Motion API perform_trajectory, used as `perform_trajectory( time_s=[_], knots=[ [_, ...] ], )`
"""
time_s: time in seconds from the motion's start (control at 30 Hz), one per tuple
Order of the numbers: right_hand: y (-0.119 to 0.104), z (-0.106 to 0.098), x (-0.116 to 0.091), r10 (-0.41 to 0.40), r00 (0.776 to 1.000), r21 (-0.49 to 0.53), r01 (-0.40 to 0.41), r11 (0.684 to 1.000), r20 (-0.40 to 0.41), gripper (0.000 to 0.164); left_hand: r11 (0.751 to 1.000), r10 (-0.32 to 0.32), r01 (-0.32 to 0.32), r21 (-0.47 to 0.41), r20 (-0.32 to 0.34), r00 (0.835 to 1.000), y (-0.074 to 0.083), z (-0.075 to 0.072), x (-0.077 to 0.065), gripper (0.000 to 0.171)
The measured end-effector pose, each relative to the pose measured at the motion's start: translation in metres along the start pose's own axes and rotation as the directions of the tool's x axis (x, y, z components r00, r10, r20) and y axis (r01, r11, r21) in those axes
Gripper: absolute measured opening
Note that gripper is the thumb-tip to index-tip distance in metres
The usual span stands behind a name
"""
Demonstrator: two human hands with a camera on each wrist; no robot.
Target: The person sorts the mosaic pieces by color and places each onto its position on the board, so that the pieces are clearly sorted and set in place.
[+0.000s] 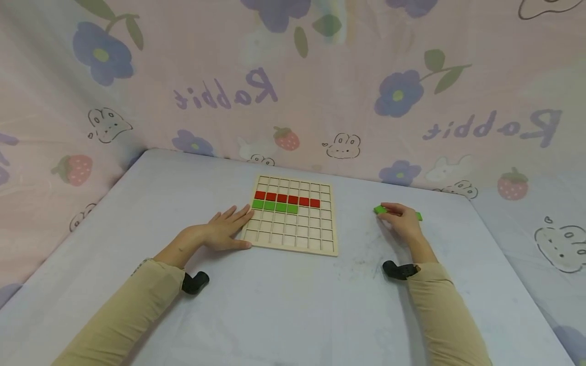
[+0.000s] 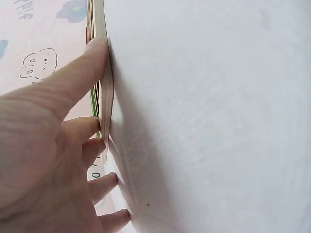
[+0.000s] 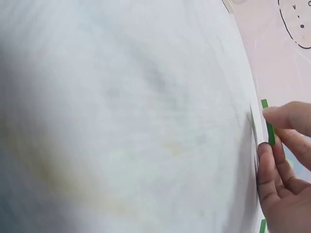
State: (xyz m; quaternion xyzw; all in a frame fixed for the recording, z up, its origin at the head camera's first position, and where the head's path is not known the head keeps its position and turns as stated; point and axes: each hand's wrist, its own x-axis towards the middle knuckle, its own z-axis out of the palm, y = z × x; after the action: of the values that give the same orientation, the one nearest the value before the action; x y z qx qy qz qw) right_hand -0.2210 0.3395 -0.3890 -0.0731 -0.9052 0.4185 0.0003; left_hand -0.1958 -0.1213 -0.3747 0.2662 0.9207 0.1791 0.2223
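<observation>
A wooden grid board (image 1: 316, 229) lies on the white table, with a row of red tiles (image 1: 282, 198) and, just below it, a shorter row of green tiles (image 1: 274, 206). My left hand (image 1: 224, 231) rests at the board's left edge, fingers spread; in the left wrist view the thumb touches the board's side. Off to the right of the board, my right hand (image 1: 403, 221) pinches a green tile (image 3: 269, 128) between thumb and fingers. Another green tile (image 1: 418, 216) shows beside that hand, partly hidden by it.
The white-covered table (image 1: 284, 310) meets a pink printed cloth (image 1: 311, 91) at its far edge. Dark wrist devices stick out from the left sleeve (image 1: 133, 300) and the right sleeve (image 1: 444, 310). Faint smudges mark the cover below the right hand.
</observation>
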Motion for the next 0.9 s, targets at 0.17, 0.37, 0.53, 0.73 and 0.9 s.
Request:
perform_trajectory(
  time_s=[0.17,0.37,0.53,0.73,0.9],
  knots=[
    [-0.001,0.002,0.000,-0.004,0.999,0.023,0.003,1.000,0.032,0.050,1.000,-0.001,0.001,-0.001,-0.001,1.000,-0.001,0.000,-0.001,0.084],
    [0.001,0.003,0.003,-0.063,0.994,0.087,0.055,0.995,0.085,0.053,1.000,0.004,-0.004,0.001,-0.002,1.000,-0.001,0.000,-0.001,0.085],
    [0.001,0.005,0.003,-0.103,0.990,0.123,0.090,0.988,0.101,0.054,1.000,0.002,-0.002,0.002,0.000,1.000,-0.001,0.000,-0.001,0.085],
    [-0.004,0.007,0.004,-0.156,0.981,0.176,0.134,0.975,0.118,0.053,1.000,0.003,-0.003,0.002,-0.003,1.000,-0.001,0.000,0.000,0.084],
    [-0.008,0.011,0.005,-0.174,0.976,0.186,0.148,0.971,0.130,0.052,1.000,-0.004,0.004,0.004,0.000,1.000,-0.001,0.000,0.001,0.085]
  ],
)
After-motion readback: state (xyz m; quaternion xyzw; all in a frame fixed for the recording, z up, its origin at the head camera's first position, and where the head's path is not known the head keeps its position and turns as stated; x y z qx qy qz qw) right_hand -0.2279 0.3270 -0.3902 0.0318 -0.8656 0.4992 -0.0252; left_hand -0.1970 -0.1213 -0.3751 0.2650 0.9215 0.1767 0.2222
